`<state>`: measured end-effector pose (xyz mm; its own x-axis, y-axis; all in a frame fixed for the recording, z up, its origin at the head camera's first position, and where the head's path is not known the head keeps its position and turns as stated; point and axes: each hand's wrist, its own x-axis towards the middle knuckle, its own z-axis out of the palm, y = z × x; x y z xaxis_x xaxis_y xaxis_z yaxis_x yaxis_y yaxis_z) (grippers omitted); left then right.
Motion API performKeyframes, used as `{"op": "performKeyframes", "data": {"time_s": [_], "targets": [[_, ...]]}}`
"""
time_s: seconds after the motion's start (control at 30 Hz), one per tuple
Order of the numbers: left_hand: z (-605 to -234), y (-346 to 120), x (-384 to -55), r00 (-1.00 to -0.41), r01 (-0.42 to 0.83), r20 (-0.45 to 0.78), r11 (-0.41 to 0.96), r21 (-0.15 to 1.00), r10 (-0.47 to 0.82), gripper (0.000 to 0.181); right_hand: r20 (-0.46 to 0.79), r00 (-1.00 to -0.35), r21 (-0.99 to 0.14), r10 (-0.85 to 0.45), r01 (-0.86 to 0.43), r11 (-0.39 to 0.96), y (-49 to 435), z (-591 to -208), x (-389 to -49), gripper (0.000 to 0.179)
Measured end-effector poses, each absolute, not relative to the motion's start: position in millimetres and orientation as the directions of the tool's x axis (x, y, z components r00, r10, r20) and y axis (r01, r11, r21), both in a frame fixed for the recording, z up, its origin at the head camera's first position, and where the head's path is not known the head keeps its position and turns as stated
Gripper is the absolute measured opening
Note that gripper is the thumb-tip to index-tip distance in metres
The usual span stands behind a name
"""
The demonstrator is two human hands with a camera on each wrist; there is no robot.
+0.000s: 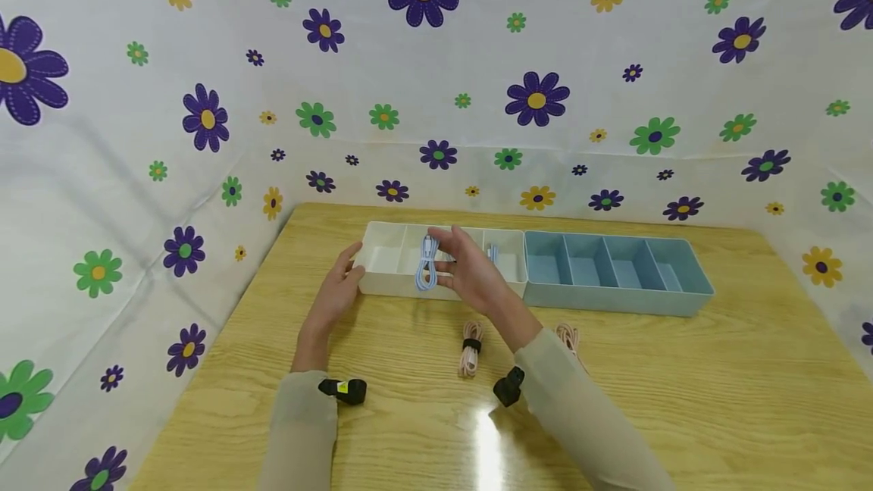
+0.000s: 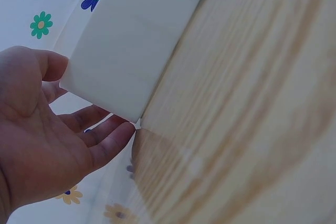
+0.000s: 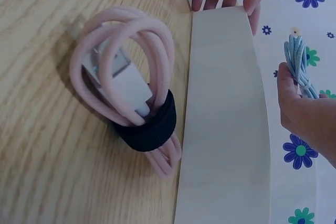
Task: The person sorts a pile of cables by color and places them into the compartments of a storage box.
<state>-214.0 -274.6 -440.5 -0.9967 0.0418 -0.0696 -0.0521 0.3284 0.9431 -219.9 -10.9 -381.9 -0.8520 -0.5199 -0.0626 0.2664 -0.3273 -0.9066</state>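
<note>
My right hand (image 1: 473,267) pinches a coiled light blue cable (image 1: 427,264) over the white divided box (image 1: 409,285). In the right wrist view the cable (image 3: 297,64) hangs in loops at the fingertips. My left hand (image 1: 336,290) rests against the left end of the white box. The left wrist view has its fingers (image 2: 107,148) lying along the end wall (image 2: 131,51), with the thumb side at the rim. Another light blue cable (image 1: 492,252) lies in the rightmost white compartment. The compartments behind my right hand are partly hidden.
A blue divided box (image 1: 614,300) adjoins the white one on the right. On the wooden table, a pink coiled cable with a black strap (image 1: 470,347) lies in front, and another pink cable (image 1: 567,336) is partly behind my right sleeve. A flowered cloth (image 1: 464,51) hangs behind.
</note>
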Motion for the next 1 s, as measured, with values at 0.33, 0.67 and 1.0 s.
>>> {"op": "performKeyframes", "data": {"time_s": [0.33,0.67,1.0], "targets": [[-428.4,-270.7,-205.2,-0.996,-0.06,-0.08,0.317,0.946,0.049,0.054,-0.096,-0.861,-0.912,-0.5,0.278,-0.302,-16.2,-384.2,-236.3,0.062],[-438.9,-274.4,-211.7,-0.997,-0.06,-0.073,0.328,0.943,0.026,0.054,-0.124,-0.866,-0.893,-0.485,0.31,-0.325,-25.0,-383.6,-247.0,0.06],[-438.2,-272.7,-209.7,-0.998,-0.044,-0.052,0.327,0.944,0.017,0.053,-0.163,-0.872,-0.792,-0.461,0.395,-0.467,-40.6,-381.5,-250.7,0.062]]}}
